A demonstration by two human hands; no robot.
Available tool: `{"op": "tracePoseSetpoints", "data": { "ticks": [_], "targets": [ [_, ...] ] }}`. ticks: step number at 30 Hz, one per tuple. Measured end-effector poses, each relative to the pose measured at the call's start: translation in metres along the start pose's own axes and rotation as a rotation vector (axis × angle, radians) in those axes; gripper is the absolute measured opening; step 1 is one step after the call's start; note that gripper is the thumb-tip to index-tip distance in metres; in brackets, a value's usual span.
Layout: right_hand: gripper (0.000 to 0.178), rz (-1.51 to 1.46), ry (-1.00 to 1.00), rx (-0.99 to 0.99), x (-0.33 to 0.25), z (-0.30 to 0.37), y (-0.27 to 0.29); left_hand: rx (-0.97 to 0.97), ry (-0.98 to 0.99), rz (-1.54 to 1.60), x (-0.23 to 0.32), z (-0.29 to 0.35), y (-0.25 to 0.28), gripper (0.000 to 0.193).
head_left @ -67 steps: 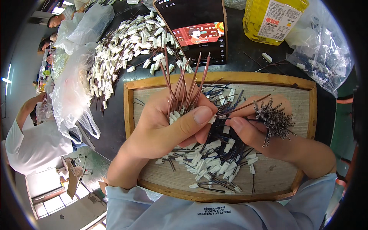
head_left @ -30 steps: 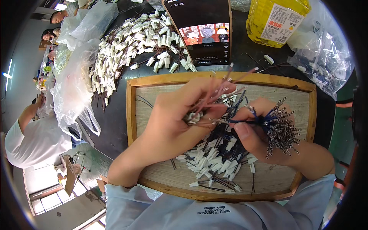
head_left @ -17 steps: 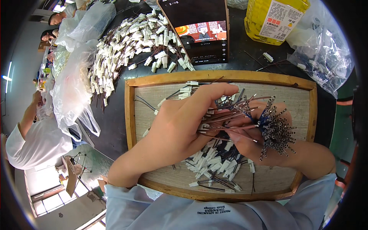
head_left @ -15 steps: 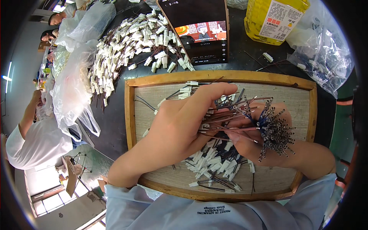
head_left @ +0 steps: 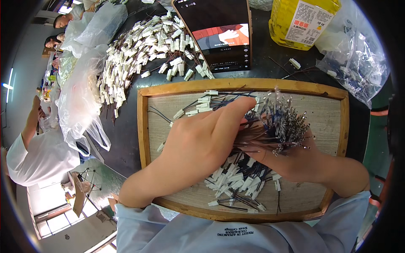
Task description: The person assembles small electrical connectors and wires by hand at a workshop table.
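Over a wood-framed tray (head_left: 144, 122), both my hands are together. My right hand (head_left: 291, 158) is closed around a thick bundle of dark wires (head_left: 284, 126), whose crimped metal ends fan out on the right. Thin brown wires (head_left: 253, 134) run from this bundle toward my left hand (head_left: 200, 137), which is closed against it with the back of the hand turned up. Its fingertips and what lies inside the grip are mostly hidden. Below my hands, white connectors with short dark wires (head_left: 236, 181) lie in a loose heap. More white connectors (head_left: 204, 103) lie behind my left hand.
A large pile of wired white connectors (head_left: 156, 38) covers the back left of the dark table. Behind the tray stand a phone (head_left: 223, 55) with a lit screen and a yellow-liquid bottle (head_left: 280, 25). Clear plastic bags (head_left: 356, 63) lie at right and left. Another person's arm (head_left: 30, 122) shows at left.
The metal-tipped bundle has shifted up and left, closer to my left hand, and now points more upward. The brown wires no longer stick out separately to the right. The phone's picture has changed.
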State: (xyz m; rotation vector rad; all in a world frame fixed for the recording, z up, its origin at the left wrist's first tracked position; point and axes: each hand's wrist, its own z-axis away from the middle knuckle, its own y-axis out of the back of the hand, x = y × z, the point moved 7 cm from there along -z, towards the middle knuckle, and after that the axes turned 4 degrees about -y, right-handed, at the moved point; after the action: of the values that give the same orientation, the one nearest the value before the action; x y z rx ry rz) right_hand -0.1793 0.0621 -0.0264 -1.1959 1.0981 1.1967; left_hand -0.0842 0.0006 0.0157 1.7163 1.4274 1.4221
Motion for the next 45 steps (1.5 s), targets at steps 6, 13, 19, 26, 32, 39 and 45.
{"op": "tracePoseSetpoints", "data": {
  "ticks": [6,13,19,26,32,39,45],
  "targets": [
    [0.015,0.012,0.013,0.028,0.004,0.002,0.001,-0.024,-0.013,-0.076,0.006,-0.001,-0.002,0.047],
    [0.015,-0.108,-0.068,-0.047,0.01,0.001,-0.004,-0.103,-0.01,-0.132,0.008,0.0,-0.005,0.047],
    [0.012,-0.149,-0.114,0.009,0.004,0.001,-0.002,-0.002,0.007,-0.111,-0.002,0.001,0.007,0.047],
    [0.018,-0.108,-0.038,0.158,-0.01,0.001,0.016,0.193,0.563,0.691,-0.048,0.011,0.026,0.023],
    [0.011,-0.075,-0.077,0.135,0.001,0.001,0.011,0.063,0.304,0.704,-0.02,0.005,0.021,0.028],
    [0.017,0.146,0.184,0.14,-0.006,0.003,0.021,0.194,0.202,0.331,-0.025,0.004,0.041,0.014],
    [0.016,0.072,0.093,0.316,-0.017,0.001,0.025,0.197,0.135,0.154,-0.028,0.006,0.051,0.018]
  ]
}}
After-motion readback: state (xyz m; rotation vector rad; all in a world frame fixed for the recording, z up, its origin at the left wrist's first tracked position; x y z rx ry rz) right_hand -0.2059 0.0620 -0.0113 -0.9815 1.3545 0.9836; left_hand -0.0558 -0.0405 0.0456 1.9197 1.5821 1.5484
